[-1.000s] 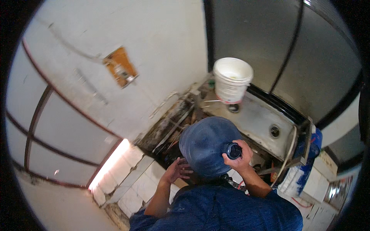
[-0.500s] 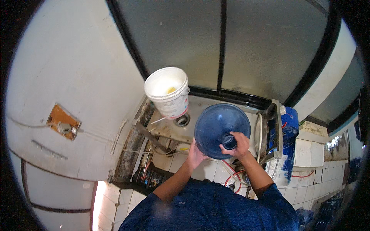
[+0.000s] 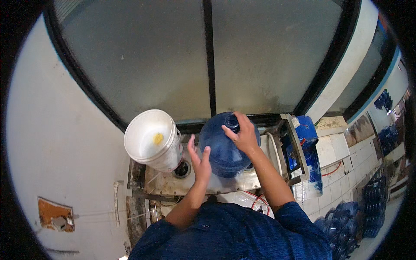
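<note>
A large blue translucent water jug (image 3: pixel 219 149) stands on the metal counter in front of me, its neck tipped toward the far side. My right hand (image 3: pixel 245 136) wraps round the dark neck (image 3: pixel 232 123) at the top. Just left of the jug, my left hand (image 3: pixel 200 167) is open with fingers spread; whether it touches the jug's side I cannot tell. A white bucket (image 3: pixel 171 158) sits further left, with a yellow sponge-like piece (image 3: pixel 158 138) inside it.
The counter (image 3: pixel 216 185) has a round drain hole (image 3: pixel 182 168) beside the bucket. A pale hose (image 3: pixel 275 156) and metal frame (image 3: pixel 299 151) border its right end, by a blue drum (image 3: pixel 307 130). Several blue jugs (image 3: pixel 342 225) lie at lower right. Dark-framed glass panels (image 3: pixel 268 56) rise behind.
The jug has gone from its neck leaning toward me to standing more upright, further back on the counter. My left hand has left its near lower side. The view has shifted too.
</note>
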The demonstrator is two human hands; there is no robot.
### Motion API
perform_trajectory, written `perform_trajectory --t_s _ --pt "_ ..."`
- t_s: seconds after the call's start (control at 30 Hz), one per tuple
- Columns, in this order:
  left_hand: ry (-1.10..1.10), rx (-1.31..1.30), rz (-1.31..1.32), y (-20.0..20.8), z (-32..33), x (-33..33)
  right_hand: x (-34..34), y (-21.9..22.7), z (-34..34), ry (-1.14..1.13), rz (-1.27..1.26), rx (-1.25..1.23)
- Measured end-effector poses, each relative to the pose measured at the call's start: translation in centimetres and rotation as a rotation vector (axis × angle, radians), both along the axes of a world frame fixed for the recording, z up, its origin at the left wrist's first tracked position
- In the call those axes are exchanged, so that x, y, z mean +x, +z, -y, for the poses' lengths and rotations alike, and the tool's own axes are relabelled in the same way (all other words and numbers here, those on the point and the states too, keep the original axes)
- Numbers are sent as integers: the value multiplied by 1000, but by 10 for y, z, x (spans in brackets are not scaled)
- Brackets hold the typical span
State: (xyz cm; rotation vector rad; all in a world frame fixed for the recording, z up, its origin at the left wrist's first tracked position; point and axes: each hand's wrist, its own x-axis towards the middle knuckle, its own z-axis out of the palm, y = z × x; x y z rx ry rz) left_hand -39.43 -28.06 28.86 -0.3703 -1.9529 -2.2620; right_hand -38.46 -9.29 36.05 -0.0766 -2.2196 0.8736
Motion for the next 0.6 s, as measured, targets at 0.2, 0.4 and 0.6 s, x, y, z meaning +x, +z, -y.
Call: perform_trajectory --t_s 0.2,0.4,0.6 --pt "-152 -264 -432 23 -39 -65 -30 -4 -21 16 -1 -32" --pt "-58 -418 -559 20 -46 -59 9 -65 -95 -71 -158 -543" --pt "-14 -603 -563 25 -51 -58 32 -287 -258 -807 265 154"
